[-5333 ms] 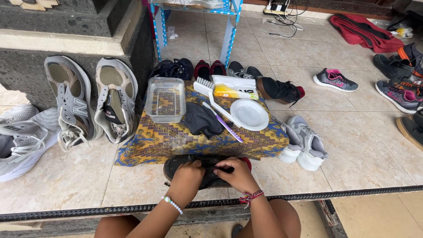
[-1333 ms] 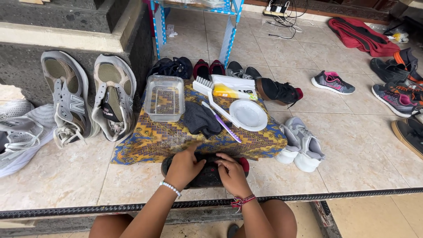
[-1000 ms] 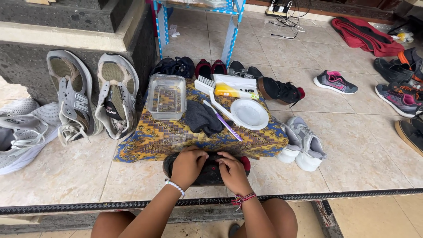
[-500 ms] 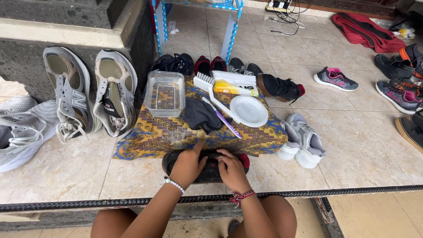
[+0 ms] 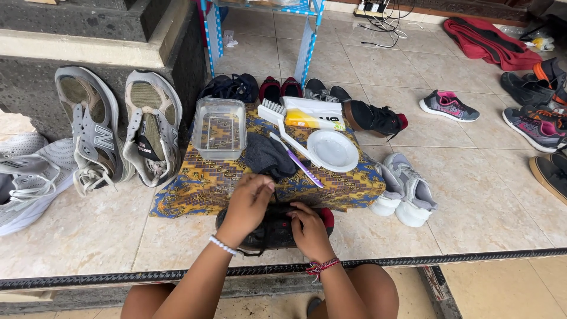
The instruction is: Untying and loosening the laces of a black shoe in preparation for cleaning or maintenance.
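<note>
Sneakers (image 5: 112,139) lean against the stone step at our far left; the black shoe (image 5: 273,229) lies on the tile just before the patterned cloth (image 5: 204,180). It looks light and soft in the upper, firmer at the sole, so we would grip it there. Our left hand (image 5: 248,204) curls loosely over its top, fingers touching it; our right hand (image 5: 309,227) pinches narrowly at the laces.

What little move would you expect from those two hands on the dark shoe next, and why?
Probably tugging the lace further out: both the left hand and the right hand rest on top of the black shoe, fingers pinched at its lacing, and a loose lace end trails beneath it.
</note>
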